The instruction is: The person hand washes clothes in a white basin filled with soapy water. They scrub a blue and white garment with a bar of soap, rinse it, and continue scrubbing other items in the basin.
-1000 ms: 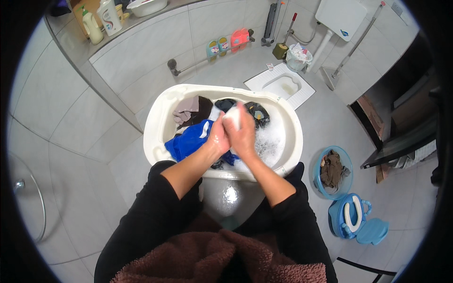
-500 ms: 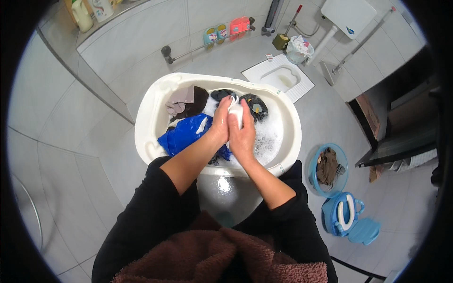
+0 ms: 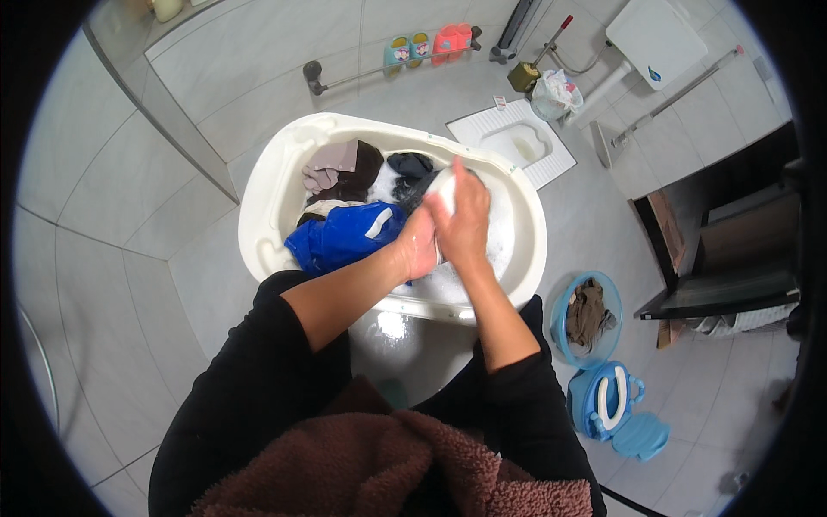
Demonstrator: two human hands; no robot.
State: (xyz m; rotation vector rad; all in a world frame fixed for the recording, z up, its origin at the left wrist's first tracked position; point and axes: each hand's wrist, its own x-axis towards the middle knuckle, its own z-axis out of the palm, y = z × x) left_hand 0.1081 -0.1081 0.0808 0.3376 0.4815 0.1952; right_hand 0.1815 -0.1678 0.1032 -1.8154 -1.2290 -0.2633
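Note:
Over the sudsy water of a white plastic tub (image 3: 255, 215), my left hand (image 3: 418, 246) and my right hand (image 3: 466, 217) press together around a small white cloth (image 3: 444, 184). Its full shape is hidden by my fingers. The right hand lies over it from the right side, while the left grips it from below. Just left of my hands a wet blue garment (image 3: 343, 238) with a white patch lies bunched. Behind it are a pale mauve garment (image 3: 332, 160) and a dark brown one (image 3: 365, 171). Dark cloth (image 3: 410, 165) sits near the tub's far wall.
On the right floor stand a blue basin (image 3: 618, 320) of brown clothes and a blue child's potty (image 3: 594, 412). Beyond the tub are a squat toilet (image 3: 551, 162), a waste bin (image 3: 551, 105) and a wall rail (image 3: 366, 77) with slippers. A brown fleecy cloth (image 3: 345, 465) covers my lap.
My hands have shifted slightly right with the white cloth, and the right hand has turned over it. The view has moved a little, and the blue garment shows more fully.

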